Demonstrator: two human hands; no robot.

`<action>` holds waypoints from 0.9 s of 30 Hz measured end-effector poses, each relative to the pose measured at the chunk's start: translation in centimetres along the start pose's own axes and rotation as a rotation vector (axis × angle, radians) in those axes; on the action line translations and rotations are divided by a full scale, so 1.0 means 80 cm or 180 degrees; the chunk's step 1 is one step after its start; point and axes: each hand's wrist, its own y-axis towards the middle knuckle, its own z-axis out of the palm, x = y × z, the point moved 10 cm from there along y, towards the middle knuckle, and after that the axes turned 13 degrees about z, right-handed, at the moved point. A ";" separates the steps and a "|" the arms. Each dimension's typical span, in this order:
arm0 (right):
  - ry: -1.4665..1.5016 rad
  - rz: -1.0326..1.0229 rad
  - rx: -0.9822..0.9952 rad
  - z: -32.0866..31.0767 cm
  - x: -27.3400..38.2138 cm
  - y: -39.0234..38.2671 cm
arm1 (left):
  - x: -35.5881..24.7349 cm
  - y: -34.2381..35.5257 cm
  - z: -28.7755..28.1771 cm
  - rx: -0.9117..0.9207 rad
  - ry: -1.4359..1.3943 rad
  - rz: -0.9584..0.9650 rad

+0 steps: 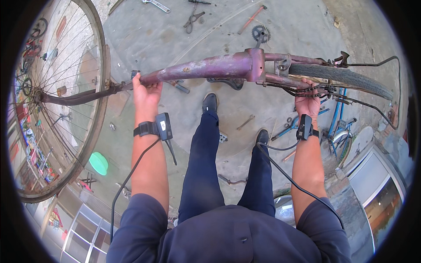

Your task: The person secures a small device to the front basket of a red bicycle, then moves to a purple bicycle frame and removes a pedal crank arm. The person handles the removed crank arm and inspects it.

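Over there the left hand (pixel 148 94) clasps the frame (pixel 206 66) near its front end, the right hand (pixel 308 101) curled round its rear by the chain (pixel 290 90).

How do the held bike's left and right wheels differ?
The left wheel faces us broadside; the right wheel shows edge-on. The left wheel's spokes are plain; the right wheel's can't be made out. The left wheel's rim area looks brownish; the right wheel's tyre is dark, treaded.

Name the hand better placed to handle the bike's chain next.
Probably the right hand: it is at the chain, close to the black tyre. The left hand holds the purple frame near its other end, well away from the chain.
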 end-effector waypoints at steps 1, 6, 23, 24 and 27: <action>-0.0005 -0.0014 -0.0085 -0.009 0.002 -0.002 | 0.000 -0.001 0.002 0.0076 0.0024 -0.0028; 0.0001 -0.0158 0.0043 -0.022 0.009 -0.001 | -0.031 -0.030 -0.025 0.0256 0.1015 -0.0014; -0.0220 -0.0039 -0.0605 -0.059 0.005 0.000 | -0.745 -0.429 -0.099 -0.2154 0.5327 0.4612; -0.0159 0.0033 -0.0347 -0.050 0.002 0.003 | -0.758 -0.409 -0.123 -0.1864 0.4696 0.4330; -0.0181 0.0033 -0.0209 -0.047 0.002 0.003 | -0.758 -0.360 -0.173 -0.1097 0.3535 0.3457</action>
